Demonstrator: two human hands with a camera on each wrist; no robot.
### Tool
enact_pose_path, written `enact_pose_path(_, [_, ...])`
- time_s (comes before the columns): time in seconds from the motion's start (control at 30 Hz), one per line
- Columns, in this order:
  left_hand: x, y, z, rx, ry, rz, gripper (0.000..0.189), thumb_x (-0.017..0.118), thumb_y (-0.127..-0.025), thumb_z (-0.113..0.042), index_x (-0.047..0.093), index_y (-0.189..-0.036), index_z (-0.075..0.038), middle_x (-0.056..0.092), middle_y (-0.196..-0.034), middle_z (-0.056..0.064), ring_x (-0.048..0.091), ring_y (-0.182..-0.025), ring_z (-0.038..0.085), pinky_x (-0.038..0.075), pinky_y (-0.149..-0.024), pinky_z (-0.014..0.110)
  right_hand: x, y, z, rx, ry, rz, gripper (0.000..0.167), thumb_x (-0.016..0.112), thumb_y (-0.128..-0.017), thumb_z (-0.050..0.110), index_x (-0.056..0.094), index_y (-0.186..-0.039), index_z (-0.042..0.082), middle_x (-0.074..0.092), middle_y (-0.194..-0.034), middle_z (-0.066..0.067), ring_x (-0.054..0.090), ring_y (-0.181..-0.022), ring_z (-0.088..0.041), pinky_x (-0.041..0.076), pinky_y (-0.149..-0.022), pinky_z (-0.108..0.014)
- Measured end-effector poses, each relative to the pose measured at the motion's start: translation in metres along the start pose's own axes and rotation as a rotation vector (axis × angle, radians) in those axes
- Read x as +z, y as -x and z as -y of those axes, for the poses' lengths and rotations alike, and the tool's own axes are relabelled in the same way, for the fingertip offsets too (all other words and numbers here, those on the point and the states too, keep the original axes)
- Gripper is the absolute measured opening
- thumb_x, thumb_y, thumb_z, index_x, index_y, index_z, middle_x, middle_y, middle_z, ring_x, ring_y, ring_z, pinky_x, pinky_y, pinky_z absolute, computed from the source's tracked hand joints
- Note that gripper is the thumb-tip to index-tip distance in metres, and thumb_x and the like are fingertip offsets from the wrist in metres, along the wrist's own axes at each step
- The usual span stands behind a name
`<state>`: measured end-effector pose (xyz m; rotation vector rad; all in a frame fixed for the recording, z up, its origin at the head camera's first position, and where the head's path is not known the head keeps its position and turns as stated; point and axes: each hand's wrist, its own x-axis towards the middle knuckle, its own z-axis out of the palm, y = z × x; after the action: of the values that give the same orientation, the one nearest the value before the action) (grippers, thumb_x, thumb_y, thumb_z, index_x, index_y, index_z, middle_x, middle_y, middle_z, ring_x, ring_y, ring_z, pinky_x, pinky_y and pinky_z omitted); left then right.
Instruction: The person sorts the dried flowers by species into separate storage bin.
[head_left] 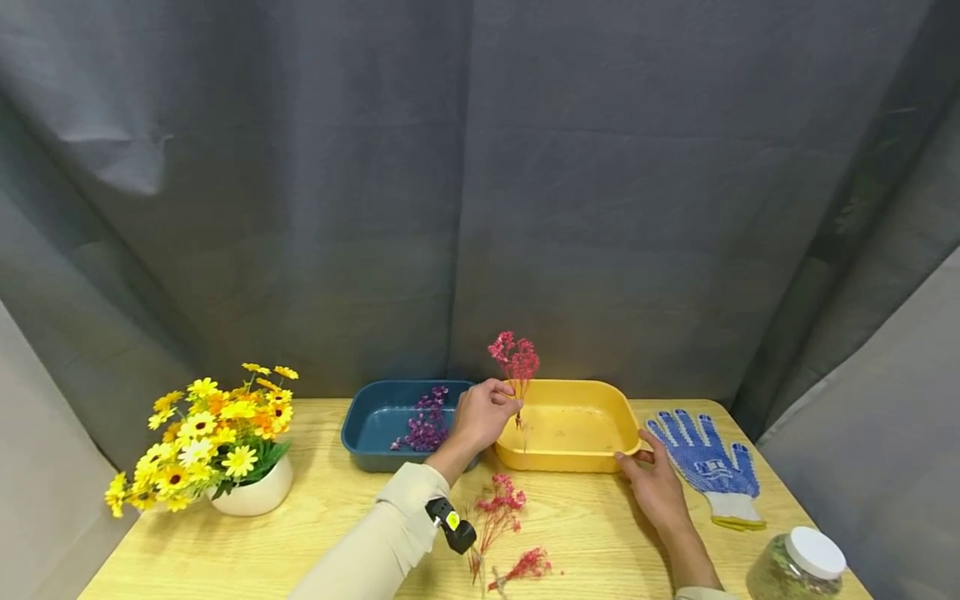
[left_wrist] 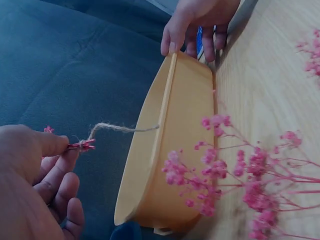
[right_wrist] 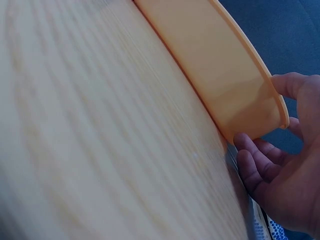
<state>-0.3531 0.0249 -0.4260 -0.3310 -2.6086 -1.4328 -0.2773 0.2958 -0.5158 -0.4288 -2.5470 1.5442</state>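
One pink sprig (head_left: 517,357) in left hand (head_left: 482,412)

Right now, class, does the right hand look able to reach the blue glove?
Probably yes: though the right hand grips the yellow tray, the blue glove lies beside that hand, nothing visibly between.

Cream sleeves (head_left: 386,533), black wrist camera (head_left: 460,537), yellow sticker (head_left: 453,521), bare left hand (head_left: 482,412)
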Motion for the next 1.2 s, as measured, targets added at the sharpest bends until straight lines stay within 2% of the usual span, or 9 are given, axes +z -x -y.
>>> enact_pose_path(0.23, [0.012,-0.014,-0.007,0.046,-0.144,0.004,0.015,0.07,-0.088,-0.029,0.07,-0.1,-0.02,0.071,-0.079,-0.011,0.062,-0.068,0.004,0.048,-0.064,0.025,0.0,0.001,0.0,0.005,0.007,0.002,0.079,0.054,-0.094,0.052,0.015,-0.155,0.02,0.044,-0.137,-0.019,0.053,-0.12,-0.032,0.039,-0.1,-0.047])
enact_pose_path(0.4, [0.018,-0.014,-0.005,0.054,-0.24,0.034,0.015,0.069,-0.089,-0.028,0.07,-0.101,-0.02,0.07,-0.075,-0.012,0.06,-0.066,0.005,0.047,-0.063,0.026,0.002,0.0,0.0,0.005,0.003,0.004,0.078,0.054,-0.094,0.052,0.016,-0.155,0.021,0.044,-0.137,-0.019,0.053,-0.12,-0.032,0.04,-0.101,-0.047])
enact_pose_path(0.6, [0.023,-0.01,0.004,0.021,-0.316,0.082,0.024,0.069,-0.088,-0.032,0.069,-0.108,-0.018,0.069,-0.08,-0.009,0.06,-0.068,0.007,0.047,-0.062,0.025,0.001,0.001,0.0,0.001,0.01,0.002,0.078,0.054,-0.094,0.051,0.016,-0.155,0.02,0.043,-0.138,-0.019,0.052,-0.122,-0.033,0.038,-0.102,-0.05])
enact_pose_path(0.73, [0.02,-0.004,0.009,0.032,-0.286,0.072,0.025,0.069,-0.088,-0.034,0.066,-0.108,-0.019,0.067,-0.083,-0.009,0.058,-0.071,0.008,0.043,-0.061,0.024,-0.001,0.002,0.0,0.001,0.012,0.001,0.078,0.054,-0.095,0.051,0.015,-0.155,0.02,0.043,-0.138,-0.019,0.053,-0.122,-0.034,0.039,-0.102,-0.049])
enact_pose_path(0.97, [0.012,0.016,0.014,0.103,-0.175,0.056,0.024,0.067,-0.09,-0.033,0.064,-0.11,-0.021,0.066,-0.093,-0.006,0.053,-0.07,0.004,0.042,-0.06,0.021,-0.001,0.003,0.002,0.007,0.02,0.004,0.081,0.053,-0.094,0.054,0.013,-0.156,0.019,0.042,-0.139,-0.021,0.053,-0.122,-0.035,0.036,-0.104,-0.053])
enact_pose_path(1.2, [-0.003,0.038,0.011,0.079,-0.023,0.049,0.023,0.065,-0.092,-0.034,0.062,-0.112,-0.024,0.063,-0.096,-0.01,0.051,-0.066,0.003,0.042,-0.056,0.022,0.0,0.003,0.001,0.002,0.025,0.002,0.08,0.053,-0.094,0.053,0.014,-0.155,0.019,0.043,-0.138,-0.02,0.054,-0.121,-0.034,0.037,-0.102,-0.05])
